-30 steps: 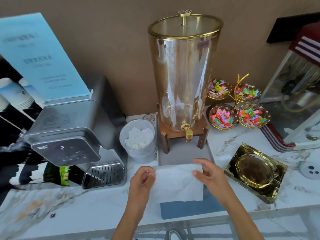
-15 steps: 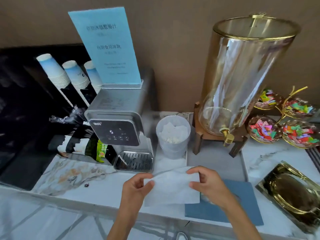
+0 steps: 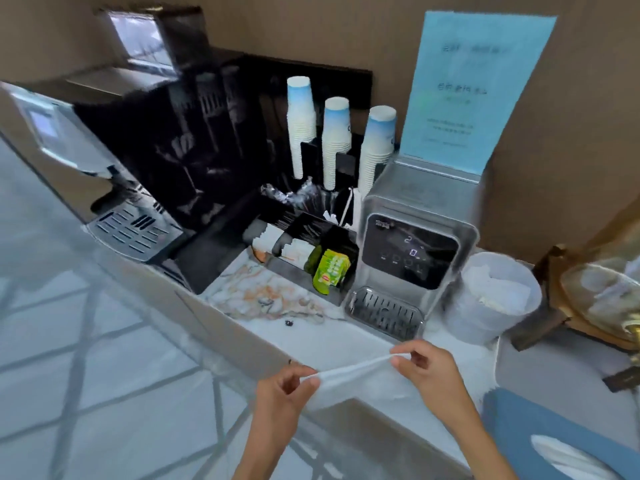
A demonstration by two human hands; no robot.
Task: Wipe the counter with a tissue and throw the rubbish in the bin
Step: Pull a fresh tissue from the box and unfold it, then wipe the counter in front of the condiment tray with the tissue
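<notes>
A white tissue [image 3: 356, 379] is stretched between both hands just above the front edge of the marble counter [image 3: 273, 296]. My left hand [image 3: 282, 389] pinches its left corner, and my right hand [image 3: 429, 368] pinches its right corner. A small dark speck of rubbish [image 3: 289, 322] lies on the counter ahead of the hands. A white translucent bin [image 3: 491, 299] with crumpled tissues inside stands to the right of the water dispenser [image 3: 412, 251]. The blue tissue box [image 3: 568, 441] shows at the lower right.
A coffee machine [image 3: 114, 161] stands at the far left. Behind the counter's middle are stacked paper cups [image 3: 336, 140] and a black tray with sachets and a green tea packet [image 3: 330, 268]. A glass drink dispenser on a wooden stand [image 3: 595, 299] is at the right edge.
The view has swung left, from the drink dispenser toward the coffee machine. Both hands have carried the tissue left, and it now hangs edge-on and stretched instead of flat.
</notes>
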